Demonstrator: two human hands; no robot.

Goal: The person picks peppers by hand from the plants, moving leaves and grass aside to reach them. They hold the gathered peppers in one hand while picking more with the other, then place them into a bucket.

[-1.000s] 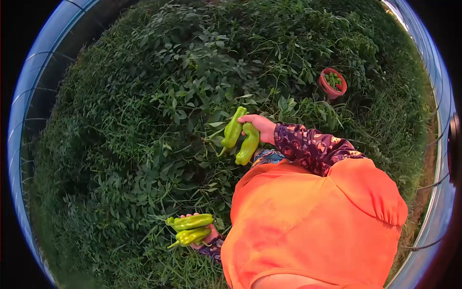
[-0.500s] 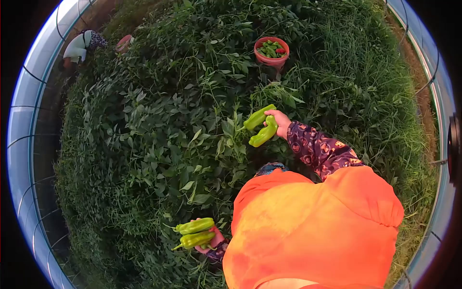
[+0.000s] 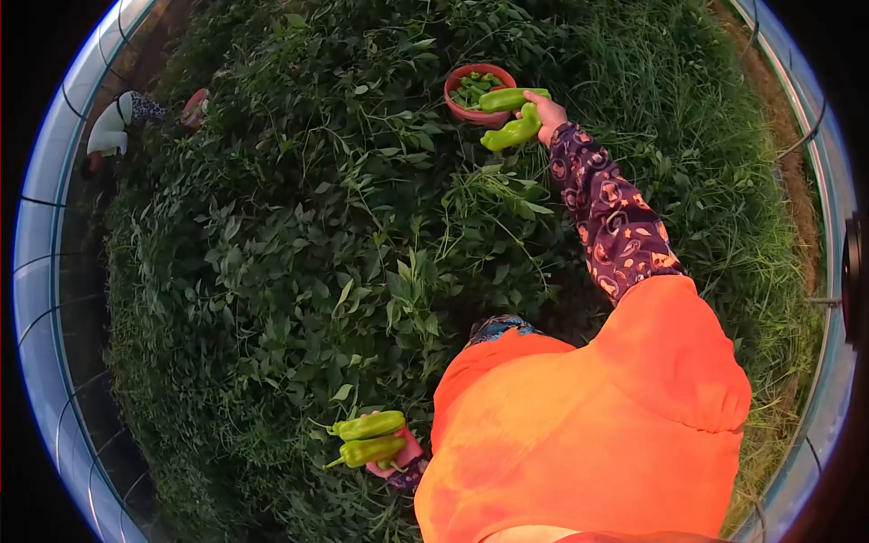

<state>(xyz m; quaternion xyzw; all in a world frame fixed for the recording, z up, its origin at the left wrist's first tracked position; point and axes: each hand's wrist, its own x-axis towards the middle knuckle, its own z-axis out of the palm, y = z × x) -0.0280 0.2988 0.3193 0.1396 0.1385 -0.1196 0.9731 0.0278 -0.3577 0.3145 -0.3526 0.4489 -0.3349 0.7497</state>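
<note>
My right hand point(image 3: 549, 118) reaches out at the upper middle and holds two green peppers point(image 3: 512, 133). One of them overlaps the near right rim of a red bucket point(image 3: 459, 110), the other hangs just below it. Inside the bucket lie several green peppers point(image 3: 472, 88). Low in the view, my left hand point(image 3: 406, 450) is closed around more green peppers point(image 3: 367, 423), stacked side by side with their stems to the left. The peppers hide part of its fingers.
Dense leafy plants point(image 3: 299, 271) spread in front of me, with tall grass point(image 3: 661, 100) at the right. A co-worker point(image 3: 110, 129) bends at the far upper left beside another reddish bucket point(image 3: 195, 108). Curved plastic walls with hoops point(image 3: 41, 226) stand along both sides.
My right hand has moved up and away with its two peppers, to the bucket. The bucket has shifted left in view, and the co-worker has come into sight. My left hand keeps its peppers.
</note>
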